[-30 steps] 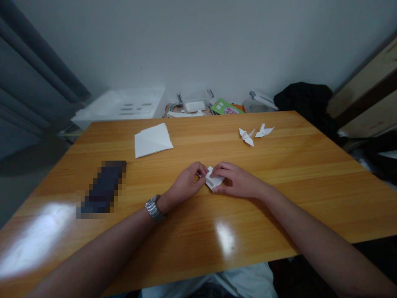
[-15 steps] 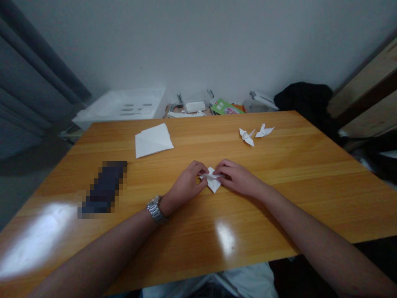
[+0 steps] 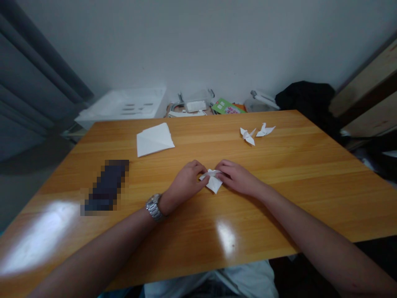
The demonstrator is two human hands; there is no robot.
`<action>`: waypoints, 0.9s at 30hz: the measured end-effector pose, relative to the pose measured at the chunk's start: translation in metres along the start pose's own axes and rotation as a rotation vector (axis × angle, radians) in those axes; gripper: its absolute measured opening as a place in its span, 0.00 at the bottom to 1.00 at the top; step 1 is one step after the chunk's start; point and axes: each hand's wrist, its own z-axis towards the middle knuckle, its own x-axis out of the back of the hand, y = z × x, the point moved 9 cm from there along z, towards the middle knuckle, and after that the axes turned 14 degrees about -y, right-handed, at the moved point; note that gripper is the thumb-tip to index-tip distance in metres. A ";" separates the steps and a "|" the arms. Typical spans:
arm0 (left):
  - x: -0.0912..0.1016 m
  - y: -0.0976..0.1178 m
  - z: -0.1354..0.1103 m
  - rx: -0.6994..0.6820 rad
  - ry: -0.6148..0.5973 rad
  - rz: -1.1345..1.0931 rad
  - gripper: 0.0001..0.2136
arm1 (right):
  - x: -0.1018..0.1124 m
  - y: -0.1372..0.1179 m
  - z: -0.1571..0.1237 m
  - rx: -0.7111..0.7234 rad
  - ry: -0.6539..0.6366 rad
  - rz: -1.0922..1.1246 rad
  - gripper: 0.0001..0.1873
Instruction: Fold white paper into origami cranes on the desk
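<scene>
A small, partly folded piece of white paper (image 3: 213,182) lies on the wooden table (image 3: 279,178) between my hands. My left hand (image 3: 186,182), with a metal watch on its wrist, pinches the paper's left edge with curled fingers. My right hand (image 3: 237,177) pinches the paper's upper right part, fingers pressed together. Two finished white paper cranes (image 3: 254,133) sit farther back on the right.
A stack of white paper sheets (image 3: 154,139) lies at the back left of the table. A dark blurred flat object (image 3: 107,186) lies to the left. Behind the table are a white box (image 3: 124,105), clutter and a black bag (image 3: 305,99).
The fold has been opened and pressed: my right hand's fingers slid from the paper's right side to its top, and the paper now shows a pointed lower tip.
</scene>
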 end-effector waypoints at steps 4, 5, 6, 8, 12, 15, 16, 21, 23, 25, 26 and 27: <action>-0.001 -0.004 0.001 0.025 -0.055 0.058 0.06 | 0.003 0.000 0.000 -0.042 0.005 -0.004 0.06; -0.002 -0.005 0.001 0.035 -0.066 0.065 0.06 | 0.003 0.000 0.000 -0.054 0.000 -0.011 0.05; -0.002 -0.006 0.002 0.041 -0.076 0.066 0.07 | 0.003 0.000 0.000 -0.066 -0.005 -0.017 0.04; -0.001 -0.007 0.002 0.051 -0.094 0.066 0.07 | 0.004 0.000 0.001 -0.090 -0.009 -0.026 0.04; -0.001 -0.007 0.003 0.081 -0.137 0.086 0.07 | 0.004 0.004 0.004 -0.135 -0.009 -0.045 0.05; 0.000 -0.006 0.003 0.110 -0.169 0.080 0.07 | 0.004 0.008 0.009 -0.202 -0.044 -0.069 0.06; 0.001 -0.006 0.003 0.120 -0.178 0.080 0.08 | 0.004 0.010 0.011 -0.225 -0.063 -0.080 0.07; 0.002 -0.007 0.004 0.172 -0.204 0.088 0.07 | 0.006 0.013 0.020 -0.309 -0.164 -0.157 0.10; 0.002 -0.009 0.005 0.180 -0.215 0.085 0.07 | 0.007 0.014 0.024 -0.316 -0.212 -0.185 0.11; 0.002 -0.010 0.007 0.177 -0.223 0.079 0.07 | 0.007 0.013 0.028 -0.320 -0.270 -0.205 0.10; 0.002 -0.010 0.008 0.173 -0.225 0.078 0.07 | 0.007 0.014 0.030 -0.335 -0.296 -0.208 0.10; 0.002 -0.010 0.009 0.169 -0.226 0.079 0.07 | 0.008 0.015 0.032 -0.356 -0.322 -0.203 0.11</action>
